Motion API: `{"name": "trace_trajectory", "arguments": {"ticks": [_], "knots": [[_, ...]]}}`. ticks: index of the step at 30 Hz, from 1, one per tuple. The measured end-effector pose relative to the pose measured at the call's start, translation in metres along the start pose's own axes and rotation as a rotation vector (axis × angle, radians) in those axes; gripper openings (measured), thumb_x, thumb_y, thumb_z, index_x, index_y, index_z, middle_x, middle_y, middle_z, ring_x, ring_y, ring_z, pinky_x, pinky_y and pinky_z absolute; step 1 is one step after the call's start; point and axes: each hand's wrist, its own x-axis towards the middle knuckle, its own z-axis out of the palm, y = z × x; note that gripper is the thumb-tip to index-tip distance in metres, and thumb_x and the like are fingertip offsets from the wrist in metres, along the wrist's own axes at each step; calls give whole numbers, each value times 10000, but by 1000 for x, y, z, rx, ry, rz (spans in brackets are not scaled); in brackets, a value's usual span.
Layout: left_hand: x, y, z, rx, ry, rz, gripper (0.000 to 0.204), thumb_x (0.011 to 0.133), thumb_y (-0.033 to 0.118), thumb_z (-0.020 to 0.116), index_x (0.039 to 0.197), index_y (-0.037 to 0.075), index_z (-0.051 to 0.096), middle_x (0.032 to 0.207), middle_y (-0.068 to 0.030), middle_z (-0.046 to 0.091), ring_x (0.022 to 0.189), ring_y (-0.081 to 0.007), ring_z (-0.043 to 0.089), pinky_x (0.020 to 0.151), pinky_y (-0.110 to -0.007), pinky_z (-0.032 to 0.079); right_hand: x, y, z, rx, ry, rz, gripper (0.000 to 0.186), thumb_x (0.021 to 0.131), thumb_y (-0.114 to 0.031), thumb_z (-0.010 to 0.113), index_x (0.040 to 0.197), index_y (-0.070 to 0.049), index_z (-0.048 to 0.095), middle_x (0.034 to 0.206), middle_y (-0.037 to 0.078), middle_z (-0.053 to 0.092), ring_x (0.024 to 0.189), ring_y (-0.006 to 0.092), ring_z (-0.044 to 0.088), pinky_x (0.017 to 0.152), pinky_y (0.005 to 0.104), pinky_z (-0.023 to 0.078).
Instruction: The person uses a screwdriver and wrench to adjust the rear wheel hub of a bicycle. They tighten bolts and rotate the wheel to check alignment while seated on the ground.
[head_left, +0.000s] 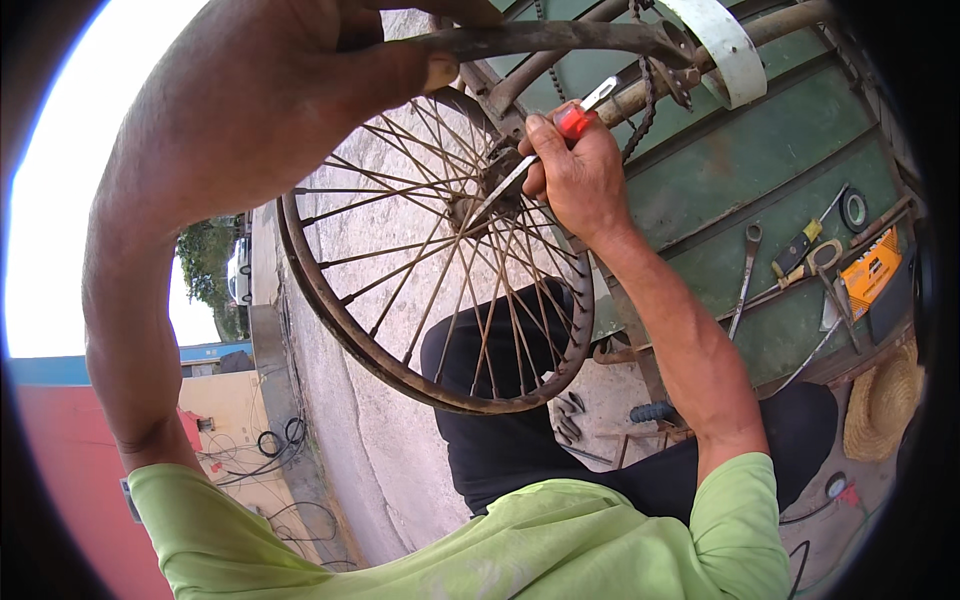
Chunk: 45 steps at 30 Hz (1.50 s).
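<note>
Spoked wheel (462, 210) is sitting around the middle of the frame, a bit left, with one side facing me. My right hand (585, 185) is the nearer one: it's lying just right of the hub (500, 170), fingers curling snugly around the screwdriver (573, 121). The shaft is slanting from upper right to lower left, so the tip is ending up over the near side of the hub. Honestly, I can't tell from here whether it's touching metal or just hanging in front. The hub's long axis is looking like it's running along much the same diagonal, so I'm reckoning the angle between shaft and hub is what's mattering most. My left hand (320, 80) is up in the upper left, thumb and fingers wrapping around a dark curved bar (550, 40), so it's gripping above the hub rather than meeting it. Spare tools, a wrench (744, 280) included, are lying on the green panel (720, 195) at the right of the frame, well apart from both hands.
</note>
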Motion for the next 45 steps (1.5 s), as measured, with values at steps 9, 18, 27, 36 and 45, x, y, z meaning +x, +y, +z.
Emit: {"name": "trace_trajectory", "arguments": {"ticks": [9, 18, 27, 36, 45], "knots": [[-70, -35, 67, -505, 310, -148, 397, 968, 130, 743, 1334, 2, 660, 672, 79, 475, 603, -14, 385, 549, -219, 268, 6, -25, -18, 96, 43, -63, 331, 998, -286, 645, 805, -17, 643, 605, 30, 630, 483, 123, 610, 507, 285, 491], [-74, -64, 94, -495, 555, -167, 408, 972, 183, 761, 1313, -19, 666, 705, 44, 577, 606, -17, 439, 537, -202, 302, 20, -47, -45, 161, 139, -25, 317, 969, -294, 656, 807, -22, 655, 701, 38, 652, 473, 95, 564, 440, 266, 406], [-59, -99, 84, -343, 618, -167, 399, 975, 269, 761, 1307, 55, 700, 723, 20, 640, 611, -27, 518, 552, -188, 399, 23, -48, -54, 194, 175, -47, 176, 999, -247, 651, 939, -88, 604, 809, 31, 667, 489, 84, 543, 421, 233, 339], [-10, -163, 62, -109, 724, -160, 379, 988, 254, 718, 1295, 34, 682, 740, 25, 639, 629, -41, 562, 543, -220, 413, 14, -64, -45, 32, 151, -31, 298, 969, -295, 659, 814, -40, 654, 734, 34, 662, 483, 87, 545, 453, 267, 395], [-51, -104, 61, -413, 699, -201, 466, 1023, 339, 686, 1367, 27, 645, 722, 36, 619, 546, 5, 495, 471, -157, 344, 5, -81, -61, -35, 99, -16, 197, 1028, -285, 621, 989, -91, 618, 837, 11, 663, 569, 77, 600, 470, 235, 397]]}}
